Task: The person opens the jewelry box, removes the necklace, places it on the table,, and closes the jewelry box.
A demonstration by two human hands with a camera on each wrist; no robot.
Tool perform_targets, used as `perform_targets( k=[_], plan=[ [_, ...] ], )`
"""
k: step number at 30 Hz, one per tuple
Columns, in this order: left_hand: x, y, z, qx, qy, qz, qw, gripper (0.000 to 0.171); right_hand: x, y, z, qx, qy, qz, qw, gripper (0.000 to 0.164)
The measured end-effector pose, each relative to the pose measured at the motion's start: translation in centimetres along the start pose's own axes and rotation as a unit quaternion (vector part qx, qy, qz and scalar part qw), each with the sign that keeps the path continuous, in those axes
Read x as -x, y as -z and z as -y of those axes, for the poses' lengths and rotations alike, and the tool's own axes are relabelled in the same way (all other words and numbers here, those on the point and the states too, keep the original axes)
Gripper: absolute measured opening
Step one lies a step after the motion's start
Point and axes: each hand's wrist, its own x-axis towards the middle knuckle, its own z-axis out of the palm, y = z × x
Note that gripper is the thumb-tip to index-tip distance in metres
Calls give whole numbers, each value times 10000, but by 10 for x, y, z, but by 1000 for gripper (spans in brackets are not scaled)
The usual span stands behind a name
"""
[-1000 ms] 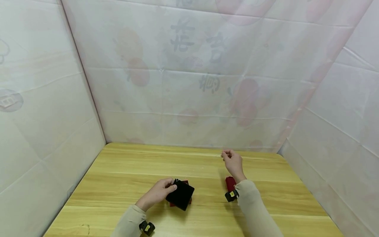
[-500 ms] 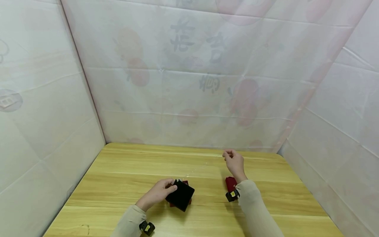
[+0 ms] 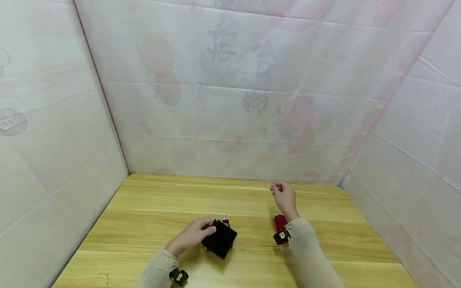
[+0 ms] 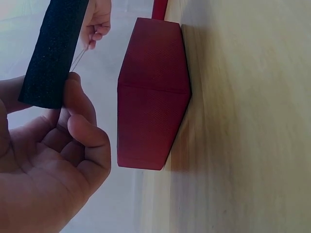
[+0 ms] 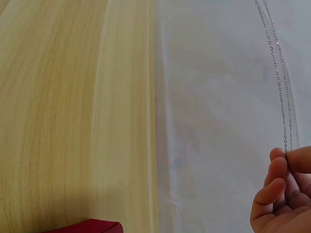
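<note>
My left hand pinches a flat square black pad with a velvety surface, thumb on top. In the left wrist view the pad appears edge-on, above a six-sided red box on the table. In the head view the pad covers most of that box. My right hand, farther back, pinches the end of a thin silver chain necklace between thumb and fingertips. The doubled strands stretch across toward the pad, faint in the head view.
A second dark red box part lies on the wooden table below my right wrist, partly hidden by the wrist camera. White printed cloth walls enclose the table at the back and sides.
The black pad has tilted slightly, its near corner lower, and more of the red box shows at its far edge. My right hand has shifted only a little.
</note>
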Motion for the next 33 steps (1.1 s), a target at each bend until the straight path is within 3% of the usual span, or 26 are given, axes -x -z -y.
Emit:
perform_targets(
  k=[14, 21, 33],
  plan=[
    [3, 3, 1, -149, -42, -8, 9999, 23, -8, 0, -5, 101, -200, -131, 9997, 23],
    [2, 2, 3, 28, -13, 42, 10000, 18, -7, 1, -13, 188, -178, -118, 9996, 24],
    [2, 0, 10, -421, 48, -48, 9991, 18, -9, 10, -5, -34, -52, -259, 9996, 26]
  ],
)
